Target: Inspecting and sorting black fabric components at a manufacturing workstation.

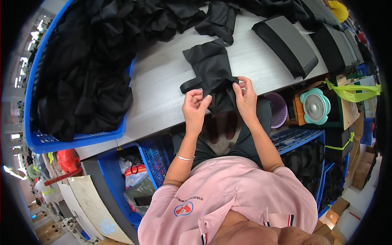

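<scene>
While folds hide its lower edge, left hand (196, 107) and right hand (245, 98) each pinch limp matte black fabric piece (212, 69) over grey counter (163, 81).

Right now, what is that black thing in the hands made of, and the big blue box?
The black piece looks like soft woven cloth, matte: it folds and droops between the left hand and right hand. The blue crate looks like hard plastic, slightly shiny, with a stiff moulded rim.

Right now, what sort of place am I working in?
Probably a garment or sewing workshop. Both hands hold a black fabric piece at a grey worktable, a blue crate is heaped with black cloth, and stacked black-and-grey padded panels lie nearby.
</scene>
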{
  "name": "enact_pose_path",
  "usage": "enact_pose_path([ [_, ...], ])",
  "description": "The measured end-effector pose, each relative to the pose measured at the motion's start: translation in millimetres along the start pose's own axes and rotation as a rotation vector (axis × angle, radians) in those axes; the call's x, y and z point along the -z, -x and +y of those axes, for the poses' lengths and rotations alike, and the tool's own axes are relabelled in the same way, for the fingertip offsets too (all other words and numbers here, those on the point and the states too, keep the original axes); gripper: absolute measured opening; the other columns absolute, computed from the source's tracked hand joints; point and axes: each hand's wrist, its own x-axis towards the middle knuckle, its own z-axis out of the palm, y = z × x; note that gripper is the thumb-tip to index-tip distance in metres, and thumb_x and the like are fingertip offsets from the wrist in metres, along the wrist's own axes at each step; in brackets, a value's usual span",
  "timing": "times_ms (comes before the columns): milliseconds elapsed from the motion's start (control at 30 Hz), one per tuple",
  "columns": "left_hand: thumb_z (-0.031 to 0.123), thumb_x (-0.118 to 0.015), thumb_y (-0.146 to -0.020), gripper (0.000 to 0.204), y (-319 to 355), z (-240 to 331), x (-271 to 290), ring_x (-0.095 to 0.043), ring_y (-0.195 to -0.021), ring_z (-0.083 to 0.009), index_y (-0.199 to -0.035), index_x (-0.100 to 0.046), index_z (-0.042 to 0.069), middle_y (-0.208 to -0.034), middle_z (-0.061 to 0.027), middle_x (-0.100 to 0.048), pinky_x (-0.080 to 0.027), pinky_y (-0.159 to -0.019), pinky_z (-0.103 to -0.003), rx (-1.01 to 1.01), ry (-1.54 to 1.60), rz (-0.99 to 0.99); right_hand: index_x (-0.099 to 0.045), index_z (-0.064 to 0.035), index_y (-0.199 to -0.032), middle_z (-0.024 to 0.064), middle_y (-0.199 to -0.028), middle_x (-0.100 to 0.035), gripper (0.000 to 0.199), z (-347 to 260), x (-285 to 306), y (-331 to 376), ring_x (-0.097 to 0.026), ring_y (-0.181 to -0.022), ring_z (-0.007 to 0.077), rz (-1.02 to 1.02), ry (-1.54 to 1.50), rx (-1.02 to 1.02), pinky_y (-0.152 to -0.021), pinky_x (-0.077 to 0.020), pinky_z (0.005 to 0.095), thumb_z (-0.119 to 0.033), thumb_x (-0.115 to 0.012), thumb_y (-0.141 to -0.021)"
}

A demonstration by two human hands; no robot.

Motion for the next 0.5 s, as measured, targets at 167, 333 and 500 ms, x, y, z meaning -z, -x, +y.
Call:
enact_pose_path([
  [167,-0.004,-0.077,-0.081,0.059,6,19,-8,-0.060,-0.088,-0.0089,-0.131,-0.047,0.003,-0.105,-0.0037,-0.062,-0.051,-0.081,-0.022,-0.168,-0.237,-0.131,-0.059,-0.0047,-0.125,0.0066,-0.084,-0.056,0.036,2,-8,-16,-0.055,-0.070,0.0110,0.113,0.088,0.094,-0.065,-0.0465,0.0265,-0.014,-0.070,-0.091],
  [333,-0.006,-0.076,-0.081,0.063,2,8,2,-0.055,-0.084,-0.0078,-0.135,-0.046,0.004,-0.096,-0.0014,-0.056,-0.050,-0.076,-0.021,-0.032,-0.072,-0.096,-0.063,-0.0026,-0.118,-0.0010,-0.089,-0.068,0.035,-3,10,-31,-0.060,-0.077,0.0052,-0.408,-0.291,-0.469,-0.060,-0.0442,0.0226,-0.025,-0.070,-0.092],
  [500,-0.008,-0.075,-0.082,0.062,8,30,2,-0.054,-0.081,-0.0070,-0.135,-0.046,0.003,-0.092,-0.0010,-0.056,-0.049,-0.075,-0.021,-0.280,-0.132,0.018,-0.061,-0.0043,-0.120,-0.0012,-0.097,-0.068,0.036,-24,-14,-14,-0.060,-0.078,0.0048,-0.557,-0.660,-0.361,-0.061,-0.0450,0.0209,-0.025,-0.070,-0.092],
])
